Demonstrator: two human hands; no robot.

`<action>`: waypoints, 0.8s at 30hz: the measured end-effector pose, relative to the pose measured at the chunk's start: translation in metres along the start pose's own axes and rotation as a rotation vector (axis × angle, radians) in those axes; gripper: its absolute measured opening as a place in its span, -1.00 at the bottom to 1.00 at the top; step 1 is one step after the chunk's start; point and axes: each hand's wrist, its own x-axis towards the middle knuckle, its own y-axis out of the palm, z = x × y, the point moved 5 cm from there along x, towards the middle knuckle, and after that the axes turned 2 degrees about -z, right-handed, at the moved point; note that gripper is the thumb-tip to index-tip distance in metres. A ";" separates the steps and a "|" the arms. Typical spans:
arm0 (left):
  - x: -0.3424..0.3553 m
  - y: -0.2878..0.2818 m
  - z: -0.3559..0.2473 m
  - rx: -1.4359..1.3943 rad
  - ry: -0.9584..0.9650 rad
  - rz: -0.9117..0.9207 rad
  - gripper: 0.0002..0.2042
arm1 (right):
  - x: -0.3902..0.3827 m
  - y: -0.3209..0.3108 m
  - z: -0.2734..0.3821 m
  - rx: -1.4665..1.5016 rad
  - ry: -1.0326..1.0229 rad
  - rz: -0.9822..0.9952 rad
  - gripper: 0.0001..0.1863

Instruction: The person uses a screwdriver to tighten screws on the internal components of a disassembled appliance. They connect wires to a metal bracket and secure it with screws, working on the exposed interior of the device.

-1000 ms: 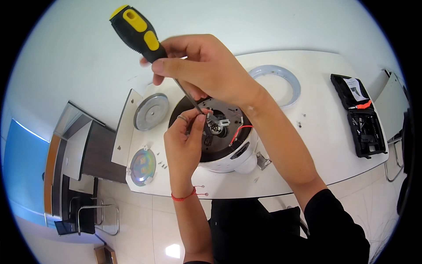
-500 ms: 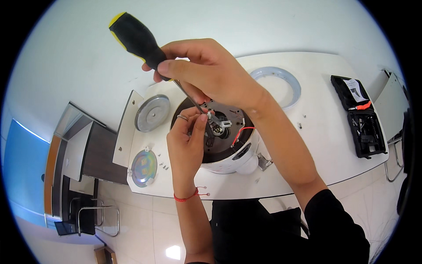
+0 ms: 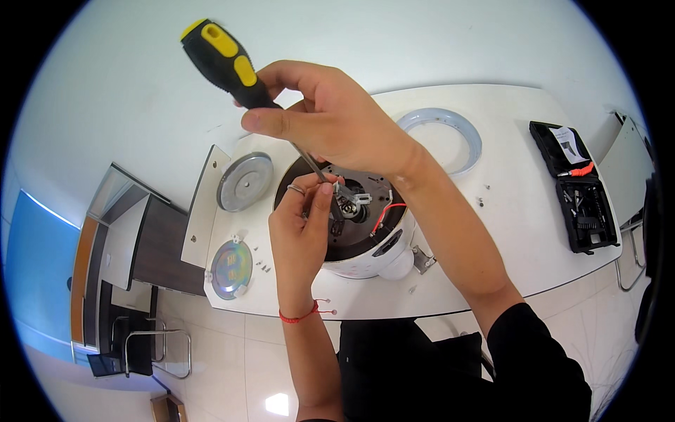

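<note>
My right hand [image 3: 316,116] is closed around a black-and-yellow screwdriver [image 3: 219,56], whose shaft angles down and rightward into an opened white round appliance [image 3: 365,259] on the table. My left hand [image 3: 301,225] pinches a small metal bracket [image 3: 346,193] at the shaft's lower end, over the appliance's dark inner plate [image 3: 361,230]. The exact tip of the screwdriver is hidden by the left fingertips. A red wire [image 3: 387,209] curves across the right side of the plate.
Around the appliance on the white table lie a metal lid [image 3: 246,179], a round iridescent plate [image 3: 230,269], a pale ring [image 3: 470,133], a metal part [image 3: 422,260], loose screws [image 3: 481,202] and an open black toolkit [image 3: 583,218]. A chair [image 3: 158,352] stands at lower left.
The screwdriver handle has turned: its yellow pads disappeared half a second ago and show again now. Both hands have shifted slightly down and right.
</note>
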 end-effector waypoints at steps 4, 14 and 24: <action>-0.001 -0.006 -0.001 0.034 -0.013 -0.005 -0.80 | -0.004 -0.003 0.014 -0.027 0.101 0.114 -0.66; -0.001 -0.009 -0.003 0.162 0.014 -0.045 -0.75 | -0.006 -0.011 0.012 -0.029 0.140 0.079 -0.63; -0.005 -0.007 -0.007 0.196 0.037 -0.087 -0.67 | -0.001 -0.019 0.018 0.078 0.055 0.172 -0.63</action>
